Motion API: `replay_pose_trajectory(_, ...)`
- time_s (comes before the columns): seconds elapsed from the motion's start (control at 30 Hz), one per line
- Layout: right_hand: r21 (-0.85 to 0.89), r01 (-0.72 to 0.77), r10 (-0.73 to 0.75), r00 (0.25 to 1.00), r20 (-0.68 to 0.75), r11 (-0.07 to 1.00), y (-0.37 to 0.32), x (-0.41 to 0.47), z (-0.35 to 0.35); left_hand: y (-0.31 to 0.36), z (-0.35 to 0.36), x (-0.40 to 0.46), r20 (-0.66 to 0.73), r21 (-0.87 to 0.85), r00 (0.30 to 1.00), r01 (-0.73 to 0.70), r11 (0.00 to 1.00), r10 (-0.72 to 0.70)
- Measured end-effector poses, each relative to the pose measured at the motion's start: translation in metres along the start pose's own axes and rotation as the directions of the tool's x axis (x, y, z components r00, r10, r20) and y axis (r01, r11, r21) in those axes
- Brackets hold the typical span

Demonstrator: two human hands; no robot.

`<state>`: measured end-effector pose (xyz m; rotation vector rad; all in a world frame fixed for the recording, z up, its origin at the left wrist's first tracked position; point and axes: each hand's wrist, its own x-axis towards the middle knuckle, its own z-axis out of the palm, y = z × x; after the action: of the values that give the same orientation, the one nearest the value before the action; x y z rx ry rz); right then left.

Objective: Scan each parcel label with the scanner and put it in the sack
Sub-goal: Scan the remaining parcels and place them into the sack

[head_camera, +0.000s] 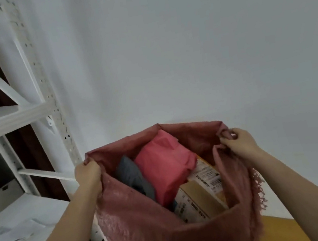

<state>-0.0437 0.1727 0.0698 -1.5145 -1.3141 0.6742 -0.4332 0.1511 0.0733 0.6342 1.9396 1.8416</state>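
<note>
A dusty-pink woven sack (151,233) stands open in front of me. My left hand (88,176) grips its left rim and my right hand (238,141) grips its right rim, holding the mouth wide. Inside lie a pink soft parcel (165,165), a grey soft parcel (131,175) to its left, and cardboard boxes with printed labels (203,188) at the right. No scanner is in view.
A white metal shelf rack (6,120) stands at the left, with white packets (12,239) on its lower shelf. A yellow surface (277,231) shows under the sack. A plain white wall fills the background.
</note>
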Motion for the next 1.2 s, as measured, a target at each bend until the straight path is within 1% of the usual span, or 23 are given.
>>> replay_pose_trajectory(0.03,0.026,-0.024,0.023,0.999,0.035,0.999,0.002,0.0,-0.003,-0.001,0.0,0.001,0.039,0.007,0.999,0.012,1.0,-0.012)
replay_pose_trajectory(0.1,0.023,-0.055,0.052,0.992,0.112,0.998,0.004,-0.001,-0.009,0.003,-0.001,-0.003,0.116,0.053,0.993,0.025,0.998,-0.031)
replay_pose_trajectory(0.17,-0.016,-0.074,0.075,0.983,0.17,0.997,0.004,-0.005,-0.015,0.008,-0.002,-0.01,0.17,0.167,0.985,0.002,0.986,-0.031)
replay_pose_trajectory(0.2,-0.06,-0.092,0.102,0.977,0.185,0.994,0.004,-0.008,-0.017,0.01,-0.002,-0.015,0.162,0.264,0.986,-0.02,0.964,-0.024)
replay_pose_trajectory(0.27,-0.171,-0.153,0.183,0.967,0.179,0.973,0.005,-0.017,-0.021,0.013,-0.003,-0.029,0.09,0.462,0.996,-0.053,0.885,0.012)
replay_pose_trajectory(0.33,-0.231,-0.219,0.258,0.953,0.158,0.948,0.007,-0.028,-0.025,0.011,-0.006,-0.043,0.056,0.55,0.994,-0.109,0.828,0.094)
replay_pose_trajectory(0.4,-0.288,-0.249,0.298,0.944,0.142,0.925,0.008,-0.037,-0.029,0.001,-0.009,-0.053,0.065,0.584,0.981,-0.184,0.79,0.181)
replay_pose_trajectory(0.47,-0.334,-0.247,0.307,0.941,0.14,0.91,0.008,-0.044,-0.031,-0.01,-0.014,-0.062,0.078,0.614,0.978,-0.199,0.764,0.192)
replay_pose_trajectory(0.53,-0.339,-0.22,0.284,0.947,0.152,0.915,0.005,-0.052,-0.031,-0.017,-0.019,-0.071,0.092,0.632,0.987,-0.157,0.759,0.128)
replay_pose_trajectory(0.63,-0.305,-0.188,0.263,0.937,0.229,0.934,-0.004,-0.064,-0.026,-0.022,-0.025,-0.085,0.1,0.647,0.994,-0.1,0.756,0.047)
replay_pose_trajectory(0.73,-0.359,-0.131,0.249,0.918,0.308,0.924,-0.011,-0.071,-0.022,-0.024,-0.03,-0.099,0.123,0.665,0.992,-0.075,0.743,-0.01)
replay_pose_trajectory(0.87,-0.464,-0.043,0.248,0.886,0.391,0.885,-0.006,-0.076,-0.016,-0.028,-0.039,-0.121,0.145,0.719,0.987,-0.062,0.692,-0.063)
replay_pose_trajectory(0.93,-0.521,0.014,0.237,0.88,0.411,0.853,-0.001,-0.078,-0.014,-0.032,-0.043,-0.132,0.148,0.759,0.986,-0.061,0.648,-0.079)
replay_pose_trajectory(1.0,-0.53,0.033,0.23,0.877,0.423,0.847,0.0,-0.082,-0.015,-0.035,-0.048,-0.141,0.17,0.8,0.978,-0.068,0.596,-0.117)
replay_pose_trajectory(1.07,-0.523,0.023,0.241,0.869,0.431,0.852,0.0,-0.09,-0.019,-0.04,-0.053,-0.148,0.214,0.817,0.963,-0.083,0.571,-0.166)
replay_pose_trajectory(1.13,-0.518,0.001,0.254,0.87,0.422,0.855,0.003,-0.098,-0.027,-0.045,-0.057,-0.152,0.256,0.791,0.954,-0.111,0.601,-0.16)
replay_pose_trajectory(1.17,-0.494,-0.031,0.268,0.87,0.415,0.869,0.004,-0.101,-0.032,-0.045,-0.059,-0.153,0.279,0.763,0.952,-0.137,0.632,-0.13)
replay_pose_trajectory(1.2,-0.455,-0.076,0.286,0.864,0.414,0.887,0.005,-0.105,-0.037,-0.045,-0.062,-0.154,0.291,0.718,0.949,-0.134,0.684,-0.121)
